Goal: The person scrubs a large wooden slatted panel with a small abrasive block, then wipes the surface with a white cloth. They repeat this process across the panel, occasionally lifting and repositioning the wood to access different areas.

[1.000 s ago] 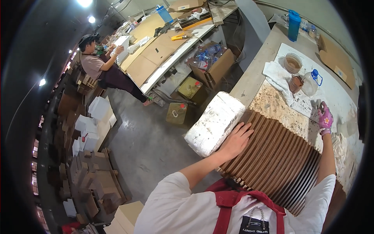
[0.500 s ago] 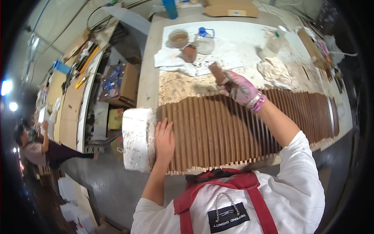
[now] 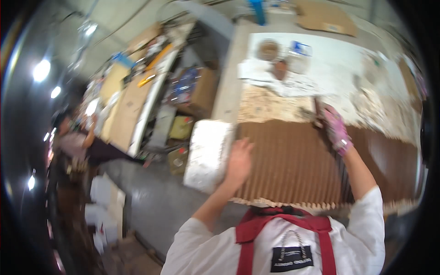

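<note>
A row of long brown strips lies side by side on the table, their pale ends towards me. My left hand is at the left end of the row, fingers stretched out, beside a white wrapped block. Motion blur hides whether it touches the strips. My right hand, in a pink-stained glove, is over the far edge of the row. Its fingers are closed on a small brown block, held upright; its exact kind is unclear.
Beyond the strips are a tub of brown liquid, a reddish-brown lump, a clear blue-topped jug and a crumpled cloth. A cardboard box stands left of the table. A person works at the far left.
My view has swung left, so the table appears farther right. The brown block in my right hand has turned from tilted to nearly upright. My left fingers look more spread.
</note>
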Demonstrator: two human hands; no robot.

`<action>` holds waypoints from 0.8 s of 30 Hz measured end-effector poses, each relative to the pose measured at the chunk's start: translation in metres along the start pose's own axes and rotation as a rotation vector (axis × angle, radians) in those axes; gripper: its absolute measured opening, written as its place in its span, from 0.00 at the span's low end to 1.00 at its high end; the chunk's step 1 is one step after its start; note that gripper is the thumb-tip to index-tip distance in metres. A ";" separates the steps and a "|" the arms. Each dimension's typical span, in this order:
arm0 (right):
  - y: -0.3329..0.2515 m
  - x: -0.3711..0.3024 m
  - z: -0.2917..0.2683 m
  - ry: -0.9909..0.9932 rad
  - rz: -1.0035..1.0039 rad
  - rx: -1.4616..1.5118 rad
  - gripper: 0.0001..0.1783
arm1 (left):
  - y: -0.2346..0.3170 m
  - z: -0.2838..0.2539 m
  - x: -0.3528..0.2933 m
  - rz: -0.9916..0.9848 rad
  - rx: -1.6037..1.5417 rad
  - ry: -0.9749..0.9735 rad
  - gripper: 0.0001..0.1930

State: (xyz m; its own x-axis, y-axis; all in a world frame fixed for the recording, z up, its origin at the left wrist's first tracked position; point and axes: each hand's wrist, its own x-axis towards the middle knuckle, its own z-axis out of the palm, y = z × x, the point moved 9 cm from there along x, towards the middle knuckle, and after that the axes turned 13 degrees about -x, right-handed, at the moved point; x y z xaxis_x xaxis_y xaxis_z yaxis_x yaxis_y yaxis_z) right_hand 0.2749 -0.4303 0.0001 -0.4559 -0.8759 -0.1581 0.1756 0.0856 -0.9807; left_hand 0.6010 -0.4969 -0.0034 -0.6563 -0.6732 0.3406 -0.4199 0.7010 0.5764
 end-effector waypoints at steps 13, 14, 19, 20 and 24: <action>0.081 0.037 -0.084 0.094 -0.349 -0.502 0.32 | 0.006 -0.004 0.000 -0.038 -0.153 0.012 0.19; 0.080 0.038 -0.082 0.095 -0.395 -0.509 0.32 | 0.006 -0.005 0.001 -0.042 -0.150 0.011 0.19; 0.077 0.037 -0.079 0.061 -0.333 -0.549 0.31 | 0.007 -0.007 0.004 -0.049 -0.150 0.002 0.19; 0.076 0.037 -0.079 0.056 -0.327 -0.552 0.31 | 0.007 -0.008 0.005 -0.050 -0.149 0.002 0.19; 0.069 0.036 -0.075 0.048 -0.403 -0.606 0.32 | 0.007 -0.007 0.002 -0.049 -0.138 -0.004 0.20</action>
State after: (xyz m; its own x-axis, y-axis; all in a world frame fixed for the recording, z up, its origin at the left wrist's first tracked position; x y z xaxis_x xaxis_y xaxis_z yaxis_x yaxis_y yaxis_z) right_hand 0.2054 -0.4199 -0.0816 -0.4233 -0.8744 0.2371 -0.5213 0.0211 -0.8531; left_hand 0.6012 -0.4954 0.0070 -0.6397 -0.7045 0.3073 -0.3614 0.6286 0.6887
